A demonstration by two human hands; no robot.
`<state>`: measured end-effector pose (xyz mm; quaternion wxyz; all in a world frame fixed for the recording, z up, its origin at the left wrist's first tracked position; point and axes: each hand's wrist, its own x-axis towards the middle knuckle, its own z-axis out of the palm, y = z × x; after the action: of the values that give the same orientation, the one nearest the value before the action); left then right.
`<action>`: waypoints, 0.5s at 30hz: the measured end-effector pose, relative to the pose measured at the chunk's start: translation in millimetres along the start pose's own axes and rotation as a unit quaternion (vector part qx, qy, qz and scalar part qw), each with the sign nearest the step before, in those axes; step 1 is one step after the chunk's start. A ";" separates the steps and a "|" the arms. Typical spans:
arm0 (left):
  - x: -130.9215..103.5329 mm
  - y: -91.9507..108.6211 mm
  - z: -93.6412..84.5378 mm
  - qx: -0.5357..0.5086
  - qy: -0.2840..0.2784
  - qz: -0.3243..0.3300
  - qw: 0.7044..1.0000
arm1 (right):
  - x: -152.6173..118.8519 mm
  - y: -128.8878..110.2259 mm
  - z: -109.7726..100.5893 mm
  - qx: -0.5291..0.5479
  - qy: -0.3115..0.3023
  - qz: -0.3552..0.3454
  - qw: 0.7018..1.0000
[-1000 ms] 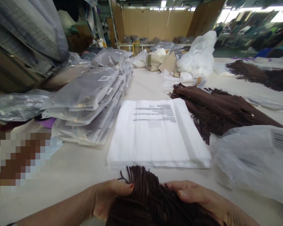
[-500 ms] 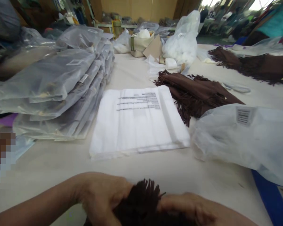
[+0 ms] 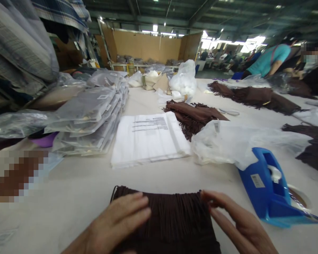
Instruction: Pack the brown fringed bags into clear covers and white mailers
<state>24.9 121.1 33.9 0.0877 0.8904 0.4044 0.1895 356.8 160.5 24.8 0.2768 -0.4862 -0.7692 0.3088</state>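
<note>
A folded dark brown fringed fabric piece (image 3: 175,215) lies flat at the near edge of the table, its fringe strands running toward the far fold. My left hand (image 3: 119,220) rests on its left part, fingers stretched out over the fabric. At the right edge, my right hand (image 3: 235,215) has its fingers apart, the tips at the far right corner of the fabric. Beyond the fabric lies a stack of white plastic bags (image 3: 148,144) with printed text.
Filled clear bags (image 3: 92,106) are piled at left. A blue tape dispenser (image 3: 265,190) stands at right beside a crumpled plastic bag (image 3: 222,144). More brown fringed pieces (image 3: 198,114) lie farther back. A person in a teal shirt (image 3: 270,58) bends over at the far right.
The brown fabric, earlier bunched between both hands, now lies spread flat. My hands have moved apart and loosened. The view has tilted up, bringing the whole tape dispenser into sight.
</note>
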 end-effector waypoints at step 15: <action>-0.4 29.7 80.1 0.222 0.232 0.033 0.947 | -31.2 -14.7 94.5 -0.349 0.090 -0.195 0.912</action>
<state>77.8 101.1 -30.1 -0.2145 0.8317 0.4157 0.2990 291.4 107.5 -30.3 0.2120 -0.4176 -0.8795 -0.0848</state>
